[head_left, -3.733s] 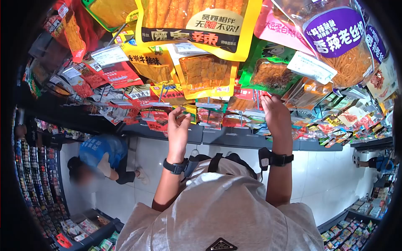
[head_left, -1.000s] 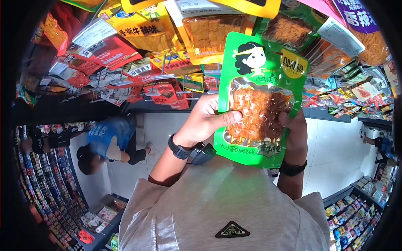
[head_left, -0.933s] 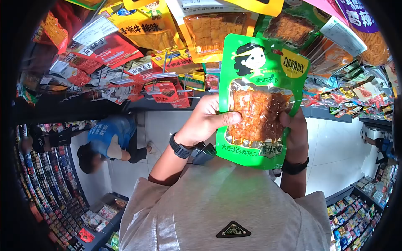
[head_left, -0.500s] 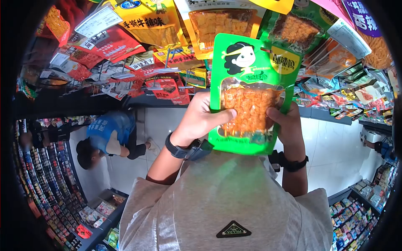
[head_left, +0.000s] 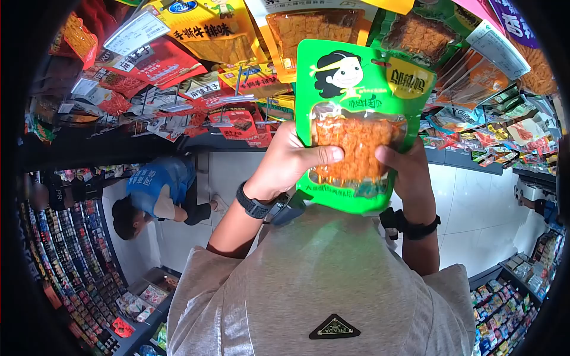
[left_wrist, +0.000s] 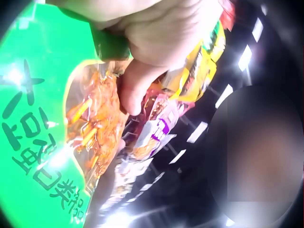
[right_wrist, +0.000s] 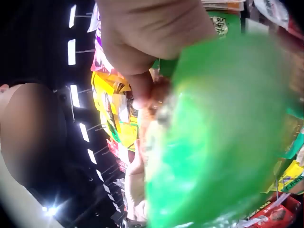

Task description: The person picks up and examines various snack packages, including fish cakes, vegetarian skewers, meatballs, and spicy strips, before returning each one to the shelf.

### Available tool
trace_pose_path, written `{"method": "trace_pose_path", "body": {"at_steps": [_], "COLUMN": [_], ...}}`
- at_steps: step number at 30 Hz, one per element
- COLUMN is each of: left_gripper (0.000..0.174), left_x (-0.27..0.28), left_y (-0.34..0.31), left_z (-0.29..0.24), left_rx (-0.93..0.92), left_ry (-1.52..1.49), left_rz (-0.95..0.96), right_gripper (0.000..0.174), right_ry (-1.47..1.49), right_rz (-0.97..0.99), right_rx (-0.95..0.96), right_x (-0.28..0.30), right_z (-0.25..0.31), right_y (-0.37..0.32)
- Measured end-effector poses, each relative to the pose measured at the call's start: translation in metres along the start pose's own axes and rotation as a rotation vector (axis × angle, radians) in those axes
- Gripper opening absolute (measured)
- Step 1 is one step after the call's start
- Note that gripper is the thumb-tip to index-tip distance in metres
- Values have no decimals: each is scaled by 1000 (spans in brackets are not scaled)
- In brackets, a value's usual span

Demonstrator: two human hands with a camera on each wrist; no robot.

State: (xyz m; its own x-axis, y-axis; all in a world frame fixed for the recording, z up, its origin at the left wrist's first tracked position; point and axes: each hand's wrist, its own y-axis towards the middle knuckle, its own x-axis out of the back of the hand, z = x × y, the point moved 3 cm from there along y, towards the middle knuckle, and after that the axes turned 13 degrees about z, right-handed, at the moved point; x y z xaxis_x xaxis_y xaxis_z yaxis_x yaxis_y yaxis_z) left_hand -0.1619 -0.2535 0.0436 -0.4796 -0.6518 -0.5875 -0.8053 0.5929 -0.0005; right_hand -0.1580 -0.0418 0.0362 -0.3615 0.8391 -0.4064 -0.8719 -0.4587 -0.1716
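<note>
A green snack packet (head_left: 353, 133) is held up in front of the chest, a cartoon face at its top and orange-brown pieces behind a clear window. My left hand (head_left: 285, 163) grips its left edge, thumb pressed on the window. On the opposite edge, my right hand (head_left: 412, 178) pinches it the same way. Both hands' other fingers are hidden behind the packet. In the left wrist view the left thumb lies against the window of the packet (left_wrist: 102, 114). The right wrist view shows the packet (right_wrist: 223, 118) blurred, close below the right hand (right_wrist: 156, 28).
Hanging snack packets fill the rack ahead, including a yellow packet (head_left: 208, 35), a similar green packet (head_left: 421, 32) and red packets (head_left: 151, 65). Price tags (head_left: 499, 50) stick out on hooks. A person in a blue vest (head_left: 157, 184) bends at the left, near shelves (head_left: 65, 255).
At first both hands were up at the rack without the green packet; now both hold it. During the last second the packet has shifted slightly left and upward in the head view.
</note>
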Motion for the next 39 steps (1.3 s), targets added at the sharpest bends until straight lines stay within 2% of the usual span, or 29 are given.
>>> {"method": "trace_pose_path", "body": {"at_steps": [1,3,4,5,6,7,8,9,10,11,12,13,15,17,18,19,21,22,23,25,27,29,30,32,33,35,37,39], "left_gripper": [48,46,46,46,38,38,32,27,20,20,19,19,19,20,22,24,25,29,29,31,29,29,29,28,28,28,29,28], "left_x": [-1,-4,-3,-3,-3,-3,0,3,2,-1,-4,-8,-10,-7,-4,-6,-15,-18,-18,-12,-6,-11,-12,-13,-11,-11,-11,-10], "left_y": [0,1,3,4,6,8,8,7,9,9,8,7,8,8,8,11,6,7,6,11,11,9,11,15,15,16,16,12], "left_z": [-2,0,2,4,2,2,2,2,8,10,7,7,9,5,4,3,-9,-5,-5,-7,-3,-7,-6,-5,-2,1,8,12], "left_rx": [-18,-66,-67,-69,-58,-63,-21,23,-102,-105,-125,-140,-216,-110,-92,-201,-107,-267,-268,-199,-180,-42,-53,-75,-82,-214,-232,-17], "left_ry": [40,-32,-54,-78,12,11,276,541,618,620,834,1045,1038,873,745,612,1032,1184,1182,1110,588,323,311,636,621,1016,999,1071], "left_rz": [13,73,67,62,14,19,-52,-129,-206,-209,-258,-307,-355,-322,-263,-215,-305,-337,-342,-299,-144,-41,-45,-3,-14,47,27,72], "right_gripper": [64,53,47,47,47,46,39,39,33,28,25,25,24,23,24,24,26,27,28,28,29,28,25,18,18,15,17,22], "right_ry": [-1,318,360,357,181,5,-323,-327,-448,-569,-620,-622,-833,-798,-670,-541,-524,-611,-700,-695,-311,-234,-176,-149,-162,-124,-160,-292], "right_rz": [2,59,-39,-42,-57,-71,-169,-165,-231,-298,-403,-401,-418,-442,-406,-368,-331,-386,-438,-417,-317,-288,-272,-250,-243,-294,-314,-463], "right_rx": [2,205,191,194,139,85,14,17,66,117,226,226,232,234,210,184,176,271,366,322,167,180,183,190,177,272,257,211], "right_x": [-2,-21,-22,-13,-1,6,11,7,1,-6,-15,-17,-19,-21,-23,-23,-21,-19,-19,-18,-8,9,13,20,21,27,43,56], "right_z": [-2,-1,-7,-11,-10,-7,0,4,8,10,10,7,5,12,18,23,19,10,7,17,22,20,21,23,24,32,35,45], "right_y": [-1,-1,0,1,3,5,2,2,1,1,0,0,-1,-4,-6,-6,-2,2,2,0,-6,-10,-10,-10,-10,-8,-11,-10]}}
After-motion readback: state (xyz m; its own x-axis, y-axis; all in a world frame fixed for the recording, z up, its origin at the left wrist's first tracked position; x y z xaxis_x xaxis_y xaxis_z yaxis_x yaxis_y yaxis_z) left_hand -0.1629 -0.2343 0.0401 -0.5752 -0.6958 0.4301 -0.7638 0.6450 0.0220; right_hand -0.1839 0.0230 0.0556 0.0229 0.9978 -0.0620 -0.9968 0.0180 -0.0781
